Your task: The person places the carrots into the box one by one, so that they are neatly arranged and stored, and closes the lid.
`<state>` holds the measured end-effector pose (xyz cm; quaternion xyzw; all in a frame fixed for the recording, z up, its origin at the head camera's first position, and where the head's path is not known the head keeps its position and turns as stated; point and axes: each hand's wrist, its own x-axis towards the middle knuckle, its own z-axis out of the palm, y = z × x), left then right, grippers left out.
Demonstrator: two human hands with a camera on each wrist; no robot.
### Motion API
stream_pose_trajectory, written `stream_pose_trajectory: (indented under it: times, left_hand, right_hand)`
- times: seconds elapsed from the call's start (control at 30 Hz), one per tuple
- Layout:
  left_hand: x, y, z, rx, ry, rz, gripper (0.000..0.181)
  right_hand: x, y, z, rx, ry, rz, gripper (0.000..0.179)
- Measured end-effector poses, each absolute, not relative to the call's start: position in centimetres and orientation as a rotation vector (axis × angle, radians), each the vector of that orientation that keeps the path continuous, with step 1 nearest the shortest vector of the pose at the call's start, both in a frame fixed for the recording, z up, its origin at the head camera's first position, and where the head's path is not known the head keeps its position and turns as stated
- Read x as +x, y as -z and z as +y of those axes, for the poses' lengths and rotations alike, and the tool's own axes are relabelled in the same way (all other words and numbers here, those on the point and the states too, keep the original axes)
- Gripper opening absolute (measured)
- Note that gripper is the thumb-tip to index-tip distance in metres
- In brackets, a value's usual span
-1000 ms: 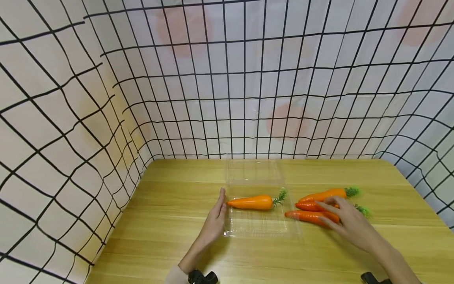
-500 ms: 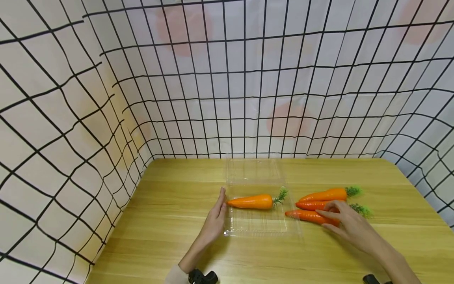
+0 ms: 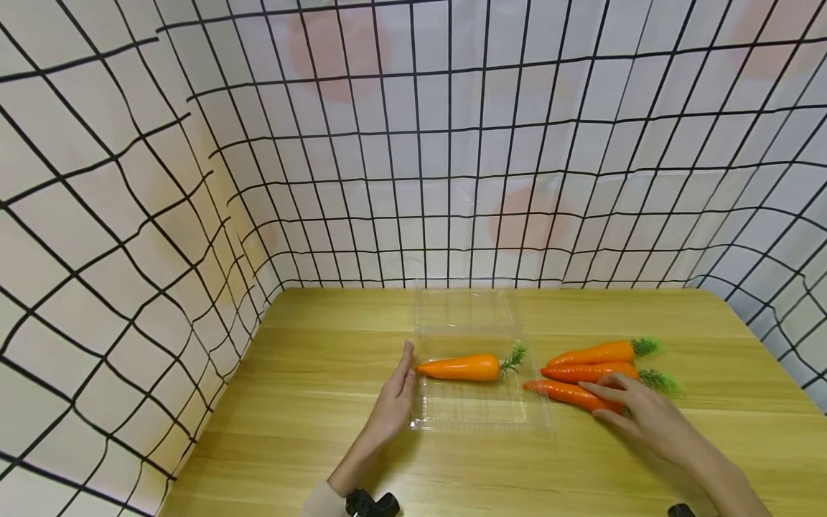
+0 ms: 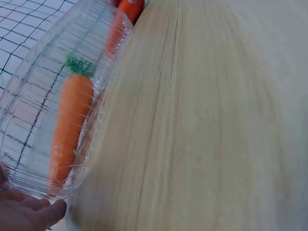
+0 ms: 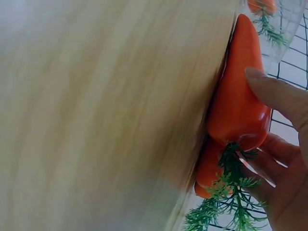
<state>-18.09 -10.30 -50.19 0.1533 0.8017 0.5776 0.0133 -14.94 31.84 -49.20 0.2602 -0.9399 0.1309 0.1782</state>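
An open clear plastic box [image 3: 468, 413] lies on the table with its lid folded back. Inside it is an orange toy carrot [image 3: 461, 368] with a green top, its tip pointing left. My left hand [image 3: 395, 388] rests against the box's left side, fingers extended; its fingertips [image 4: 57, 209] show at the box's end in the left wrist view. To the right, my right hand [image 3: 646, 413] holds the nearest red-orange carrot [image 3: 571, 394] around its thick end. In the right wrist view, the thumb presses that carrot [image 5: 240, 101] on one side, with the other fingers beyond it.
Two more carrots lie just behind the held one: a red-orange one [image 3: 588, 373] and a lighter orange one [image 3: 601, 352]. Behind the wooden table [image 3: 284, 402] stands a white cloth wall with a black grid [image 3: 452, 143], continuing along both sides.
My right hand's fingers have drawn back from over the middle carrot and come in around the nearest one. The left hand and the box stay in place.
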Motion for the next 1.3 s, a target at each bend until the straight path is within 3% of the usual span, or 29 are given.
stream_pose_trajectory:
  times: [0.37,0.73,1.3]
  left_hand:
    - [-17.7,50.5,-10.6,0.472,-1.787,2.484,0.057]
    - [-18.1,50.1,-10.2,0.473,-1.805,2.496,0.056]
    - [-18.2,50.3,-10.2,0.465,-1.791,2.529,0.056]
  right_hand:
    - [-14.5,49.5,32.3,0.739,-0.439,-2.626,0.052]
    - [-15.4,46.5,33.2,0.623,-0.470,-2.571,0.048]
    - [-16.0,44.5,29.7,0.840,-0.568,-2.529,0.060]
